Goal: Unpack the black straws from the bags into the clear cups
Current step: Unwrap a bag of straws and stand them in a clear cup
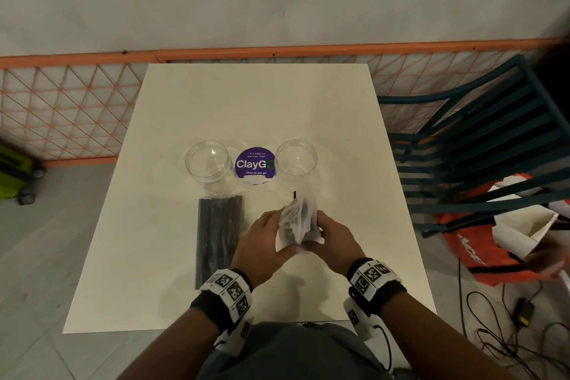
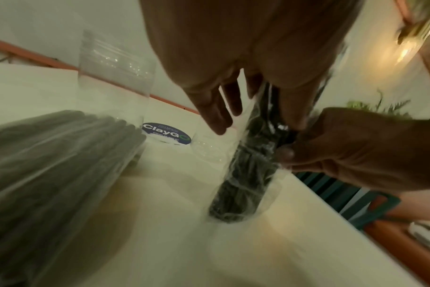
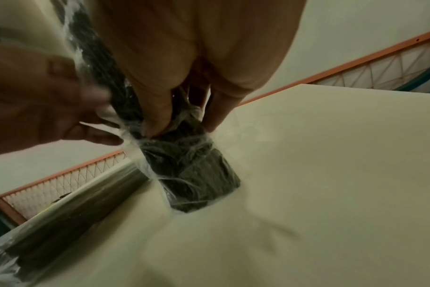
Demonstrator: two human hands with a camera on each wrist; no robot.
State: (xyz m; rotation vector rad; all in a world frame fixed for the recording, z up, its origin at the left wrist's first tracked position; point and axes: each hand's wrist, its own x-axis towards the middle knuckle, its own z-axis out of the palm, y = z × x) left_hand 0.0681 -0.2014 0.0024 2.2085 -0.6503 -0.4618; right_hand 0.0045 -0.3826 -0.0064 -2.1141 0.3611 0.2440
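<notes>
An upright clear bag of black straws [image 1: 297,219] stands on its lower end on the white table [image 1: 339,133], held between both hands. My left hand [image 1: 270,227] pinches the crumpled plastic on its left side, and my right hand [image 1: 324,227] grips its right side. One straw tip [image 1: 294,194] pokes out of the top. The right wrist view shows my thumb and fingers [image 3: 160,116] curled round the bag [image 3: 192,174]. A second bag of straws [image 1: 219,234] lies flat to the left. Two clear cups [image 1: 209,163] [image 1: 296,159] stand upright and hold nothing.
A round purple ClayGo sticker [image 1: 254,165] lies between the cups. An orange mesh barrier [image 1: 77,108] runs behind the table. A dark slatted chair [image 1: 478,148] and an orange bag [image 1: 493,244] are to the right, with cables [image 1: 509,333] on the floor.
</notes>
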